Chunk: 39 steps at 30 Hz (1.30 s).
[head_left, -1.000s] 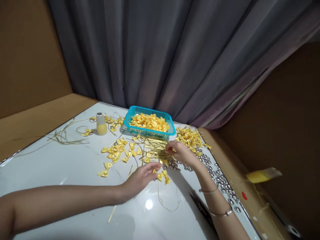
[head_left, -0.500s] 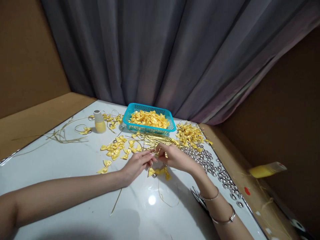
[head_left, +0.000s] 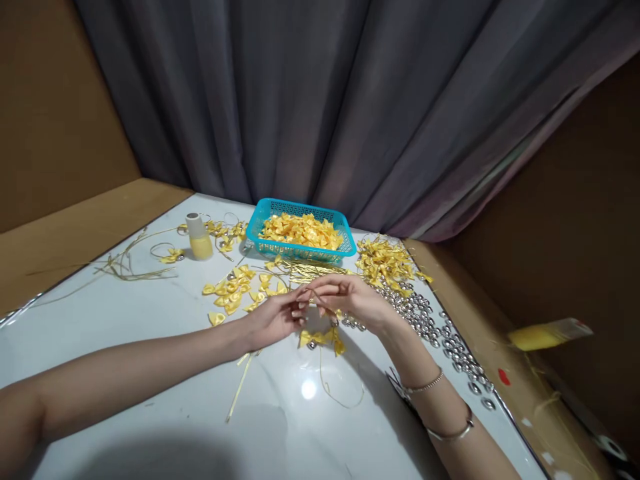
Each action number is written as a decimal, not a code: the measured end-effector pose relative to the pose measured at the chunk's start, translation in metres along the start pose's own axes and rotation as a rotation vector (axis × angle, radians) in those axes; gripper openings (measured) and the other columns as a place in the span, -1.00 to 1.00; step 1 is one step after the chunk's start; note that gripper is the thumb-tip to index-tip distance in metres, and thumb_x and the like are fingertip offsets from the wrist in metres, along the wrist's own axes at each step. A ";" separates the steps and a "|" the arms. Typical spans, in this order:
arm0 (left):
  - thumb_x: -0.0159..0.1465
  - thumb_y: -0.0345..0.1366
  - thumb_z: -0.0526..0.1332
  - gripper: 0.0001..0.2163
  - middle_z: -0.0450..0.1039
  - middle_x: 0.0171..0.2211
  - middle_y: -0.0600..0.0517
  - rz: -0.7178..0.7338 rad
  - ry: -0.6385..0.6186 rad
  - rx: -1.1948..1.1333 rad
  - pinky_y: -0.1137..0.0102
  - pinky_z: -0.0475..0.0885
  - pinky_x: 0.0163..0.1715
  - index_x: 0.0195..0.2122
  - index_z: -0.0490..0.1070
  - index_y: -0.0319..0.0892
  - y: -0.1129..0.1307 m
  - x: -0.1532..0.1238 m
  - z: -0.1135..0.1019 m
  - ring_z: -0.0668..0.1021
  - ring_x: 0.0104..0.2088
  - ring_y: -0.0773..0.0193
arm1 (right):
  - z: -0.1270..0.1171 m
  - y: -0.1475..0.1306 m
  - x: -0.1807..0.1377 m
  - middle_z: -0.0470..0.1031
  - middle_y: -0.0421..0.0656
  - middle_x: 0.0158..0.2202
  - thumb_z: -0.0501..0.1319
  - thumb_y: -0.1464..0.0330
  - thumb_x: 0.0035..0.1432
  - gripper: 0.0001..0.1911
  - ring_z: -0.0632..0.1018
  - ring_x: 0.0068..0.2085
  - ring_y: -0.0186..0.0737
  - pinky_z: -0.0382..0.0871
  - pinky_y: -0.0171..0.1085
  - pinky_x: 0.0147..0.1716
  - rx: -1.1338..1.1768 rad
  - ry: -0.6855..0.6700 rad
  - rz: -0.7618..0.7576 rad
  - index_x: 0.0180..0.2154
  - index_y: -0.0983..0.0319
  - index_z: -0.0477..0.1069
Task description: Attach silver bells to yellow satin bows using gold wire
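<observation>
Holding curled left hand (head_left: 274, 321) and curled right hand (head_left: 357, 303) close together; cannot tell whether gripping anything. Partly covering gold strands (head_left: 316, 270) on the far side.

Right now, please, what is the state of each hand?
Left hand: fingers curled inward; whether it holds anything cannot be told.
Right hand: fingers bent, a thin strand by them; whether gripped, cannot be told.

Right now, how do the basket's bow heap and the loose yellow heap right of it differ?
The basket heap sits inside the blue basket; the loose heap lies directly on the tabletop. The loose heap looks spiky and stringy; the basket heap shows clearer bow shapes. Both are yellow and made of many small pieces.
</observation>
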<state>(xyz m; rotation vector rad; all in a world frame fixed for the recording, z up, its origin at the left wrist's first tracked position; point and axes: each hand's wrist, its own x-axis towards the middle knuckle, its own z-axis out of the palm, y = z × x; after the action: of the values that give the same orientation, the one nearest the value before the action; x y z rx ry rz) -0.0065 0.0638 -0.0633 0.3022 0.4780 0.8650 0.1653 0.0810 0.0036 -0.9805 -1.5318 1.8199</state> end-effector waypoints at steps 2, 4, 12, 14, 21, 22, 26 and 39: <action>0.18 -0.45 0.27 -0.94 0.25 -0.59 0.11 0.003 -0.021 0.000 0.51 0.29 -0.53 -0.41 0.42 -0.31 0.002 0.001 -0.001 0.30 -0.60 0.45 | 0.004 0.006 0.003 0.58 -0.12 -0.37 0.44 0.33 -0.16 -0.70 0.47 -0.49 -0.41 0.25 -0.42 -0.57 0.079 -0.006 0.046 -0.32 0.30 0.52; 0.22 -0.46 0.22 -0.94 0.26 -0.61 0.08 0.012 -0.040 0.011 0.50 0.34 -0.50 -0.39 0.44 -0.33 0.002 0.001 0.000 0.36 -0.57 0.39 | 0.008 0.011 0.006 0.58 -0.12 -0.43 0.43 0.27 -0.11 -0.73 0.45 -0.53 -0.44 0.26 -0.44 -0.58 0.124 -0.031 0.094 -0.39 0.33 0.53; 0.30 -0.58 0.04 -0.77 0.37 -0.57 0.01 0.027 0.060 -0.034 0.53 0.44 -0.49 -0.42 0.46 -0.39 0.004 0.002 0.004 0.41 -0.60 0.43 | 0.001 0.015 0.006 0.54 -0.20 -0.52 0.37 0.34 0.01 -0.84 0.40 -0.67 -0.54 0.21 -0.52 -0.71 0.201 -0.199 0.122 -0.43 0.33 0.50; 0.33 -0.56 0.00 -0.73 0.36 -0.58 0.02 0.018 0.083 -0.044 0.52 0.44 -0.53 -0.44 0.44 -0.39 0.005 0.001 0.005 0.40 -0.63 0.44 | -0.004 0.011 0.002 0.59 -0.17 -0.41 0.39 0.40 -0.04 -0.82 0.50 -0.60 -0.46 0.25 -0.51 -0.70 0.170 -0.257 0.122 -0.34 0.31 0.49; 0.37 -0.56 -0.07 -0.68 0.43 -0.54 0.00 0.022 0.183 -0.120 0.56 0.50 -0.44 -0.44 0.41 -0.36 0.008 -0.001 0.009 0.51 -0.57 0.45 | -0.014 -0.002 -0.008 0.59 -0.12 -0.30 0.39 0.41 -0.08 -0.72 0.60 -0.45 -0.31 0.28 -0.47 -0.67 0.002 -0.273 0.092 -0.25 0.27 0.46; 0.37 -0.57 -0.08 -0.67 0.44 -0.52 0.00 0.027 0.194 -0.132 0.57 0.50 -0.41 -0.45 0.41 -0.36 0.008 -0.001 0.009 0.52 -0.56 0.45 | -0.014 -0.003 -0.008 0.59 -0.13 -0.35 0.38 0.39 -0.07 -0.76 0.58 -0.50 -0.34 0.25 -0.47 -0.69 -0.020 -0.214 0.075 -0.29 0.28 0.47; 0.37 -0.56 -0.07 -0.66 0.42 -0.55 0.02 0.035 0.203 -0.154 0.59 0.49 -0.42 -0.48 0.40 -0.36 0.007 -0.002 0.010 0.48 -0.60 0.49 | -0.018 -0.005 -0.008 0.43 -0.25 -0.59 0.39 0.31 -0.05 -0.80 0.30 -0.67 -0.54 0.00 -0.47 -0.75 0.011 -0.016 0.027 -0.51 0.30 0.46; 0.36 -0.46 0.05 -0.75 0.51 -0.32 -0.05 -0.038 0.084 -0.169 0.37 0.40 -0.37 -0.41 0.46 -0.29 0.005 -0.002 0.001 0.55 -0.35 0.29 | -0.017 0.001 -0.001 0.27 -0.34 -0.60 0.30 0.38 0.04 -0.90 -0.03 -0.69 -0.55 -0.08 -0.50 -0.80 0.415 0.076 0.038 -0.44 0.27 0.42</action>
<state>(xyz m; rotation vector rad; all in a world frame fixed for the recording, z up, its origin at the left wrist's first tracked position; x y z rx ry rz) -0.0104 0.0652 -0.0592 0.1021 0.4835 0.8775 0.1795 0.0894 0.0014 -0.8675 -1.0359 1.9942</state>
